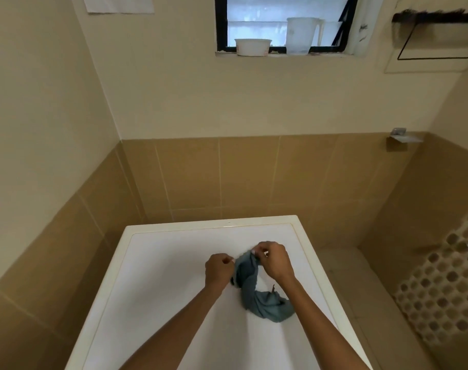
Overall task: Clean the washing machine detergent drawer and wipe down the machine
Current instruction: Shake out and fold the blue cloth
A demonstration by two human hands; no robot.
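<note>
The white top of the washing machine [158, 276] fills the lower middle of the head view. Above it, both my hands hold a grey-blue cloth [256, 297]. My left hand [219, 269] pinches the cloth's upper left edge with curled fingers. My right hand [274, 259] pinches the upper edge just to the right. The rest of the cloth hangs down and lies crumpled on the machine top under my right forearm. The detergent drawer is not in view.
Tan tiled walls close in behind and on both sides of the machine. A white bowl [252, 46] and a translucent jug [299, 36] stand on the window sill. A honeycomb-patterned mat [441, 284] lies on the floor to the right.
</note>
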